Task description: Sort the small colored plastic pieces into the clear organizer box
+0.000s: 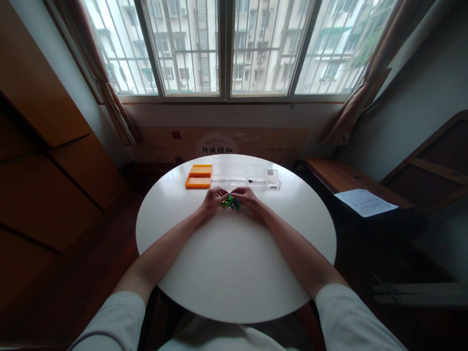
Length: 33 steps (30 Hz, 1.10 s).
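A small heap of green, yellow and blue pieces (231, 203) lies on the white round table (226, 263), too small for me to tell their kind. My left hand (214, 197) is at the heap's left side with its fingers curled together. From the right, my right hand (246, 196) reaches over the far edge of the heap, fingers closed and pointing inward. The two sets of fingertips nearly meet above the pieces. Whatever is pinched between them is too small to make out. Just beyond my hands stands a clear plastic compartment box (238, 174), with a small dark piece (250, 181) in one section.
An orange two-part tray (199, 176) adjoins the clear box on its left. To the right of the table is a brown wooden bench (351, 180) with a sheet of paper (365, 202) on it. A barred window (226, 48) is behind the table.
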### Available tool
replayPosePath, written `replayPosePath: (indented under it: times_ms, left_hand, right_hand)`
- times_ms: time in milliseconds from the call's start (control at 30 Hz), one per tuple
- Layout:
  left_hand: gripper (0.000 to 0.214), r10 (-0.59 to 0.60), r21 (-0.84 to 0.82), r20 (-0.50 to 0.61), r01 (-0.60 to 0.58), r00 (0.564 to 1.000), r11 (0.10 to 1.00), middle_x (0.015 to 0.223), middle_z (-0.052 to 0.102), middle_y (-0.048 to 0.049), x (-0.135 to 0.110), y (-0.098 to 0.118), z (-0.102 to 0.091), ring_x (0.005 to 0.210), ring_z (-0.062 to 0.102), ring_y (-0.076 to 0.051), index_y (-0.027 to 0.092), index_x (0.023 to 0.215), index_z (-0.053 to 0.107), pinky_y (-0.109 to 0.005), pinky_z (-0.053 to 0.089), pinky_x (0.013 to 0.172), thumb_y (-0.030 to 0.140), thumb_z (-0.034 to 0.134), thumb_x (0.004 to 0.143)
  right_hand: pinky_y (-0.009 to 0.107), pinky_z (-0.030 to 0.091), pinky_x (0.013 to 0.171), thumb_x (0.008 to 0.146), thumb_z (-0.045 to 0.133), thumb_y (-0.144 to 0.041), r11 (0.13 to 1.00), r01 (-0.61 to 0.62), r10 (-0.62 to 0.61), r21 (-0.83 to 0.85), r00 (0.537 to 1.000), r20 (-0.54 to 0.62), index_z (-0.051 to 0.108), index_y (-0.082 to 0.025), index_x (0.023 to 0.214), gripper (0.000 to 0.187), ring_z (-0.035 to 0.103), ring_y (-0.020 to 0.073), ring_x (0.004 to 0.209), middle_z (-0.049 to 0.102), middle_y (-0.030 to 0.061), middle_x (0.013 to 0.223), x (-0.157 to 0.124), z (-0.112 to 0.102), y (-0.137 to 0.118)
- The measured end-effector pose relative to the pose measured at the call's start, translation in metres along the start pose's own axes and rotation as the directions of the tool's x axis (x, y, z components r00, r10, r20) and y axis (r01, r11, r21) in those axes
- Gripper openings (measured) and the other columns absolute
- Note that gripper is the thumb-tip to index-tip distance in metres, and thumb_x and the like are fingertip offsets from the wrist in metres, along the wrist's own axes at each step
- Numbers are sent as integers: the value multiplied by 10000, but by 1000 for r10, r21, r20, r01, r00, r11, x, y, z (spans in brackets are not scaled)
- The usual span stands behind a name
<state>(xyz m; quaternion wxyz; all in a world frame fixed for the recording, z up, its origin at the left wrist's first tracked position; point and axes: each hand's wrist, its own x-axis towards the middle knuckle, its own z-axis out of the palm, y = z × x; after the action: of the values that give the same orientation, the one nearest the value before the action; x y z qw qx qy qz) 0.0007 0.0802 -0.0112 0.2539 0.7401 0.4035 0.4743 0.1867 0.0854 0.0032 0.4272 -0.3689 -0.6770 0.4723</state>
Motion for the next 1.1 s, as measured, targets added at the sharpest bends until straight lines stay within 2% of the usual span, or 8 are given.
replayPosePath:
  times_ms: [267,433,767,1100]
  left_hand:
    - [256,-6,-3,-4,6,1000,1000,726,653,-35,1,-1,1,634,570,-124,144,777,672,-250,462,606,395,637,742]
    - [232,19,28,-3,-19,1000,999,727,656,-35,1,-2,0,668,579,-133,149,773,678,-262,462,649,374,627,753]
    - [202,24,31,-1,-24,1000,999,717,652,-31,0,-1,0,656,576,-130,150,765,675,-258,455,634,347,630,751]
    - [201,13,27,8,-13,1000,1000,707,646,-30,1,3,0,655,575,-131,150,750,671,-258,461,632,348,634,740]
  right_hand:
    - [274,436,602,583,727,-427,999,-29,30,45,999,-16,681,-103,750,368,568,142,617,658,59,691,-1,1,0]
    - [271,431,600,591,725,-421,999,-19,19,31,1000,-7,682,-100,748,360,568,142,622,656,61,691,-1,1,-2]
    - [273,433,602,598,711,-440,1000,-8,8,17,1000,-3,682,-104,764,377,573,148,632,660,60,701,0,0,1]
    - [271,428,602,605,700,-432,1000,-13,13,2,1000,-12,683,-104,759,363,564,143,630,654,57,696,-4,1,-7]
